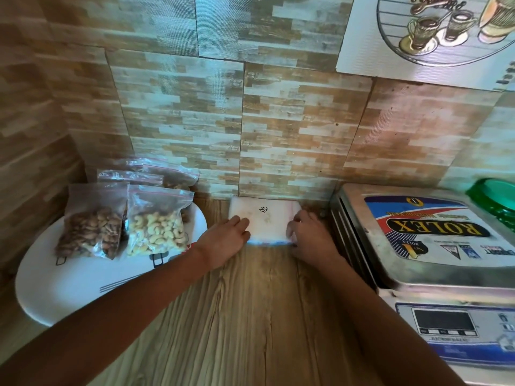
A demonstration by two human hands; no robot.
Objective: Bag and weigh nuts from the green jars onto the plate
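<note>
Over the counter (250,316), the bag stack (264,218) is pressed by the flat left hand (226,235) and touched by the right hand (308,236) (grip indiscernible).

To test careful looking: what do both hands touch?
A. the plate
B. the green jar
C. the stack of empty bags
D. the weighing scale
C: the left hand lies flat on one end of the stack of empty bags, the right hand grips the other.

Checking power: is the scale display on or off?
Looks off: the display is dark, no digits visible.
</note>
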